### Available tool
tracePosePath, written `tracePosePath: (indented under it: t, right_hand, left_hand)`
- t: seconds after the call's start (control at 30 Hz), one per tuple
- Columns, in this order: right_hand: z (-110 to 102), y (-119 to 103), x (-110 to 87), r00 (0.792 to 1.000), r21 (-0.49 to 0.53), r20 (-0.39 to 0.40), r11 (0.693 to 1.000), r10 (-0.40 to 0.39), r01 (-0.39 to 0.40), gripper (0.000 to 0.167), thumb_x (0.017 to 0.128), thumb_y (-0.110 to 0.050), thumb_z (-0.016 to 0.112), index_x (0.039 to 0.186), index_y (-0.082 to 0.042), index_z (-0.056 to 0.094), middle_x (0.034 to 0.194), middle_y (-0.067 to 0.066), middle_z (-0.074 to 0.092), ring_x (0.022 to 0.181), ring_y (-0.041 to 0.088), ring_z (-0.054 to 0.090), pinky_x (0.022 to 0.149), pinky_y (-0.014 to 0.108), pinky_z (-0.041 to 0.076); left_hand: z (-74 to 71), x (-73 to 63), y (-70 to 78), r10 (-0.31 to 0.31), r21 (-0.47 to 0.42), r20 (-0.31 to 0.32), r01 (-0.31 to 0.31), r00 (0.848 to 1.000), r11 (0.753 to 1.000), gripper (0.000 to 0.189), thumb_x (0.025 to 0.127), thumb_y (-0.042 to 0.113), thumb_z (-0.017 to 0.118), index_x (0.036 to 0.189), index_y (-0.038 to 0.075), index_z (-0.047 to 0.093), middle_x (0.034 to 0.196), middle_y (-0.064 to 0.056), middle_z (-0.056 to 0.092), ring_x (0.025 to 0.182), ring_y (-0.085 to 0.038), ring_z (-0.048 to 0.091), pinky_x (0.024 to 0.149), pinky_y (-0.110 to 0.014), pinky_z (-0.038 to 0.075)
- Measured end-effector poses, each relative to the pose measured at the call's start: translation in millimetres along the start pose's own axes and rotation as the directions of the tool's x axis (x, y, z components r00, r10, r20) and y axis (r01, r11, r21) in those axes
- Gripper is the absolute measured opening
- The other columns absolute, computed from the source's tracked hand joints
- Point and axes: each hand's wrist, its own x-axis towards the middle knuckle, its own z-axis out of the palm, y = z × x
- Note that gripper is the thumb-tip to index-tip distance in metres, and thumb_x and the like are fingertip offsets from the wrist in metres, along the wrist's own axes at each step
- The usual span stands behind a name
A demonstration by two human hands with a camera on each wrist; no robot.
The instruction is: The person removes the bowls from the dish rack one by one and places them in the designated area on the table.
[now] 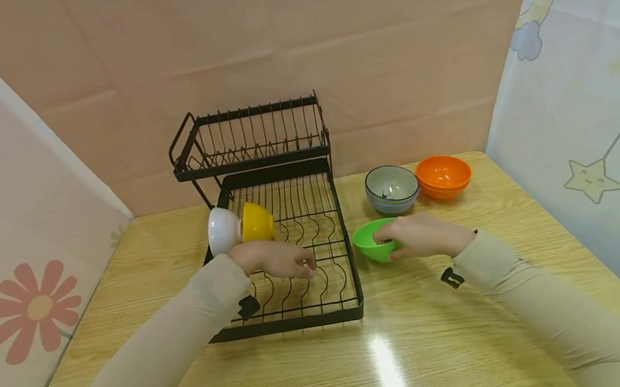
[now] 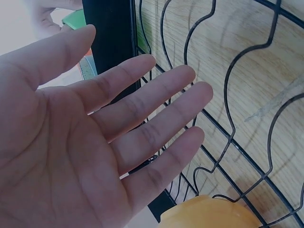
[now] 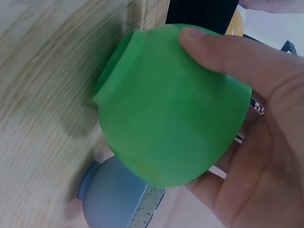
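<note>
My right hand (image 1: 419, 235) grips a green bowl (image 1: 369, 242) by its rim, thumb on the outer wall and fingers reaching inside. In the right wrist view the green bowl (image 3: 171, 104) is tilted, its foot ring close over the wooden table. My left hand (image 2: 104, 123) holds nothing; its fingers are spread and nearly straight over the lower tier of a black dish rack (image 1: 352, 280). Left of that hand, a white bowl (image 1: 223, 230) and a yellow bowl (image 1: 257, 222) stand on their sides in the rack, one against the other.
Behind the green bowl stands a stack of grey-blue bowls (image 1: 392, 188), with stacked orange bowls (image 1: 444, 176) to its right. The rack's raised upper tier (image 1: 252, 162) is at the back, near the pink backdrop. Patterned side panels border the wooden table (image 1: 456, 345).
</note>
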Motion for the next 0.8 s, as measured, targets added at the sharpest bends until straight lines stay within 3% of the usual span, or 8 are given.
tracePosePath:
  t: [0.5,0.8]
  right_hand:
    - [13,3,6.2,0.997,0.033,0.067,0.999,0.025,-0.028,0.037,0.076,-0.012,0.081,0.073,-0.02,0.044,0.068,-0.011,0.037,0.07,0.008,0.042,0.061,0.024,0.034]
    - [17,3,9.6,0.984,0.065,0.167,0.995,0.063,-0.075,0.033,0.073,-0.004,0.075,0.073,-0.019,0.045,0.07,-0.009,0.039,0.07,0.009,0.04,0.062,0.025,0.033]
  left_hand:
    - [-0.7,-2.9,4.8,-0.011,-0.007,0.0,0.011,1.0,1.0,0.037,0.102,0.038,0.045,0.132,0.017,0.054,0.134,-0.005,0.055,0.125,-0.023,0.051,0.103,-0.042,0.042]
    - [0.3,-0.9,2.7,-0.004,-0.015,0.008,0.004,1.0,1.0,0.04,0.103,0.038,0.045,0.134,0.015,0.053,0.135,-0.005,0.055,0.125,-0.024,0.051,0.103,-0.043,0.043]
